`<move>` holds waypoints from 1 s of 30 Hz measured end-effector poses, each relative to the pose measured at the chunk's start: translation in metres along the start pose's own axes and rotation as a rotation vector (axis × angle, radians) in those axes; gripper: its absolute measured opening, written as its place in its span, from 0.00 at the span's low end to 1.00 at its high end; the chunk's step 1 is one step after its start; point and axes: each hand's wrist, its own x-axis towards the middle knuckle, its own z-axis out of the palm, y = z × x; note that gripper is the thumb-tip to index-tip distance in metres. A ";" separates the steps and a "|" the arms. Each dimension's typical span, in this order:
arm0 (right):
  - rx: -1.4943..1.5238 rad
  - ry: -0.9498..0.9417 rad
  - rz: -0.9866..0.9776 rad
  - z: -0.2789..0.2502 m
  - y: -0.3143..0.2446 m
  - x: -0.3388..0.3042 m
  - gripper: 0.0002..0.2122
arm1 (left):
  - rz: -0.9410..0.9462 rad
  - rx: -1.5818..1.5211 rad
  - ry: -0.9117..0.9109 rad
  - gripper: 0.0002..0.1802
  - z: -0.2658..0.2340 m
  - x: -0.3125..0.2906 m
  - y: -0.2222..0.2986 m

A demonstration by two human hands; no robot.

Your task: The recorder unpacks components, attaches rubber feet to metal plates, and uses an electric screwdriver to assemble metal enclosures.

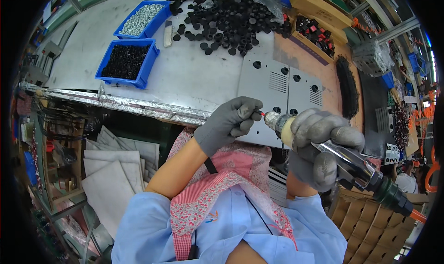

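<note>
My right hand, in a grey glove, is wrapped round a pneumatic screwdriver, whose bit points left. My left hand, gloved the same way, is pinched right at the red-tipped bit. Something small and dark shows between its thumb and finger, too small to name. Just beyond both hands, two grey metal panels with slotted vents lie side by side on the bench. Round black feet sit near their corners. The screwdriver's front end overlaps the panels' near edge in the picture, and hides part of it.
Two blue bins stand at the left, one with silvery parts, one with small black screws. A heap of black round feet lies at the back. A cardboard box holds black-and-red parts. An orange hose trails from the screwdriver.
</note>
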 end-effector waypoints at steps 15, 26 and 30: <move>0.033 -0.037 -0.060 -0.005 0.016 0.002 0.19 | 0.058 0.070 0.025 0.25 0.005 0.007 -0.002; 0.046 -0.026 -0.065 -0.020 0.027 0.008 0.21 | 0.111 0.394 -0.023 0.28 -0.001 0.024 0.015; 0.007 0.058 -0.073 -0.023 0.033 0.014 0.20 | 0.422 0.945 0.315 0.31 -0.031 0.072 0.016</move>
